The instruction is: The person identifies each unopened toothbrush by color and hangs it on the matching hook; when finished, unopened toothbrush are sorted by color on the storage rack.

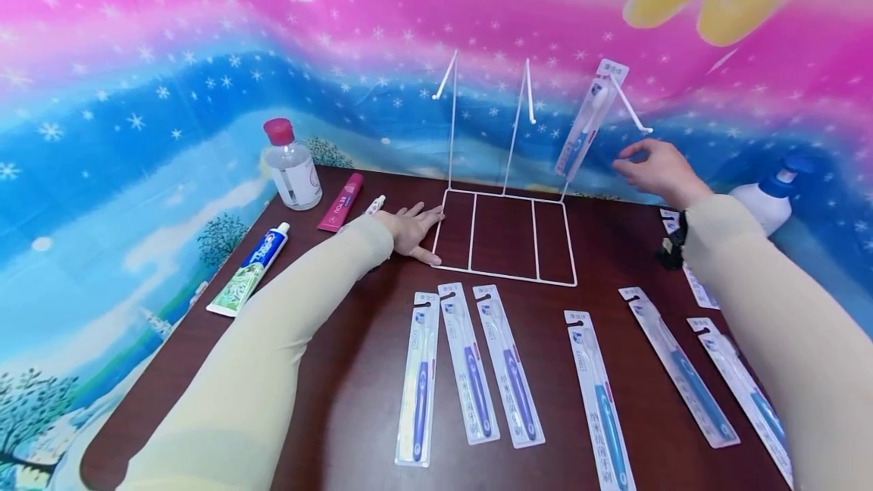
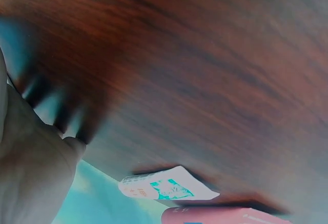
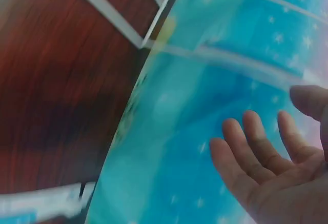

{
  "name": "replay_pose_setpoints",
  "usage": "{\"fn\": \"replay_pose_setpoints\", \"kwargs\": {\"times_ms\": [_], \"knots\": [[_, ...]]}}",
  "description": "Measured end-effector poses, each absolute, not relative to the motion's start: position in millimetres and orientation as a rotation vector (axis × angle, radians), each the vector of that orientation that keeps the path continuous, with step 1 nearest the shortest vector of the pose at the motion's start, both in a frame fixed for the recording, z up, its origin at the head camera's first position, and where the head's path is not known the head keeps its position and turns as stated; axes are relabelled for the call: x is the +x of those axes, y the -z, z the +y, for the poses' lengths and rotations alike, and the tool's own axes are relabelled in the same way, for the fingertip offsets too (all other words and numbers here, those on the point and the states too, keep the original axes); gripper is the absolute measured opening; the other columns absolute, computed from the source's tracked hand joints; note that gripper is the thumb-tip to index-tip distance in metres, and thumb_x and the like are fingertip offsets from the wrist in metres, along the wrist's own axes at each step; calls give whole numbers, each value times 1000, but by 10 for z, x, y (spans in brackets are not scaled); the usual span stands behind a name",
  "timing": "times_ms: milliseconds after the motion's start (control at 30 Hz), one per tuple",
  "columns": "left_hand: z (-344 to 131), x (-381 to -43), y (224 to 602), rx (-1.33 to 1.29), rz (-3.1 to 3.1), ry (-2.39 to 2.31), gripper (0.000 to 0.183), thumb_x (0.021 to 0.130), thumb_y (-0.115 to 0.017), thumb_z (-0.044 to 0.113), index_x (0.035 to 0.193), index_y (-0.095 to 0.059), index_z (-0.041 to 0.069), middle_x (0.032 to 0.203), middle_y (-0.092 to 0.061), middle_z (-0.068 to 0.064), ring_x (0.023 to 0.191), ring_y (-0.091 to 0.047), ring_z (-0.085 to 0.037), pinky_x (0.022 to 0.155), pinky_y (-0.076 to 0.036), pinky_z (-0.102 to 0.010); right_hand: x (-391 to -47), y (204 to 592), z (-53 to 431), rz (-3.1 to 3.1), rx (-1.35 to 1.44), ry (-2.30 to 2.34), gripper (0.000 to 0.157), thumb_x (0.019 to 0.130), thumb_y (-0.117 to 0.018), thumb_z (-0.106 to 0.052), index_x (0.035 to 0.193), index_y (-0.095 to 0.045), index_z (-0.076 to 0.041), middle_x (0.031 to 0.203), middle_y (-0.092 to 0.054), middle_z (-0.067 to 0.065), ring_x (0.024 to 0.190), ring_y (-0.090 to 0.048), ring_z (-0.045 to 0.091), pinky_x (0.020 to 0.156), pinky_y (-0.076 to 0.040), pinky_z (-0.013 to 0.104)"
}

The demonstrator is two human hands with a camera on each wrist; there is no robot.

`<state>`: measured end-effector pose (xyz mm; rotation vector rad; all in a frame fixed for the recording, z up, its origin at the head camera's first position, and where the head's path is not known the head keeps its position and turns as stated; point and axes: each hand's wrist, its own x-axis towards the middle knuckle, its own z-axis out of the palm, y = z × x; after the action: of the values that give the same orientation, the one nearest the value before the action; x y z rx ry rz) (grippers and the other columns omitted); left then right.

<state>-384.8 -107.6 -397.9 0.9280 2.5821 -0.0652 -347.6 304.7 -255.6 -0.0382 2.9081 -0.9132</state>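
A white wire rack (image 1: 470,233) stands on the dark wooden table, with three upright prongs ending in hooks. From its right hook hangs a packaged toothbrush (image 1: 588,121), tilted, near the hook's back end. My left hand (image 1: 411,231) lies with fingers spread at the left edge of the rack's base, thumb and fingertips touching the wire. Just below and right of the right hook's tip is my right hand (image 1: 658,170), apart from the hook. In the right wrist view, the fingers (image 3: 251,152) of that hand are loosely bent and hold nothing.
Several packaged toothbrushes, purple (image 1: 420,392) and blue (image 1: 603,415), lie in front of the rack. Left stand a red-capped bottle (image 1: 295,173), a pink tube (image 1: 341,203) and a toothpaste tube (image 1: 248,271). A blue-topped pump bottle (image 1: 764,203) is at right. Patterned cloth (image 1: 382,44) hangs behind.
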Motion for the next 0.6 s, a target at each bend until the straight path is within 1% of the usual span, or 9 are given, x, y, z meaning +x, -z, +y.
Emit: {"fn": "replay_pose_setpoints", "kwargs": {"times_ms": [100,200,267,367,433,500,600], "knots": [[-1081,-3865,3946,920,2587,75,109,72,-44,78,149,-2,13,153,9,-3,138,3,-33,108,-10,-47,-3393,2603,3253,2921,-78,645,63,91,-47,-49,128,-43,3,119,-47,31,102,-50,42,81,-42,54],[-1107,-3869,3940,909,2589,86,108,73,-44,77,149,-2,12,153,9,-3,138,3,-33,108,-11,-47,-3319,2762,3458,2892,-69,448,58,92,-50,-38,125,-44,10,118,-44,36,102,-47,47,79,-42,56],[-1128,-3867,3945,913,2589,82,107,74,-44,76,149,-2,12,153,9,-3,138,2,-34,108,-11,-48,-3279,2915,3616,2886,-34,368,54,91,-53,-30,121,-46,15,114,-46,38,96,-51,47,73,-47,52],[-1149,-3862,3949,922,2596,69,107,74,-45,76,149,-3,11,153,8,-4,137,2,-34,108,-12,-49,-3215,3142,3865,2887,22,244,48,89,-56,-24,110,-51,19,100,-52,38,81,-56,42,66,-48,50],[-1148,-3858,3951,927,2601,65,107,74,-45,76,149,-4,11,153,8,-4,137,1,-34,108,-12,-49,-3168,3267,4017,2889,75,169,46,87,-58,-24,103,-53,19,90,-54,36,74,-56,39,65,-48,51],[-1136,-3850,3952,928,2603,66,106,74,-45,76,149,-4,11,154,7,-3,138,1,-34,108,-12,-48,-3116,3361,4143,2869,131,131,49,87,-59,-28,99,-53,20,85,-55,32,73,-54,39,67,-45,53],[-1106,-3829,3954,932,2595,68,106,74,-46,75,149,-3,12,154,7,-3,138,2,-34,108,-12,-48,-3035,3451,4258,2824,256,168,60,86,-60,-36,102,-49,20,89,-52,34,76,-53,40,68,-45,53]]}}
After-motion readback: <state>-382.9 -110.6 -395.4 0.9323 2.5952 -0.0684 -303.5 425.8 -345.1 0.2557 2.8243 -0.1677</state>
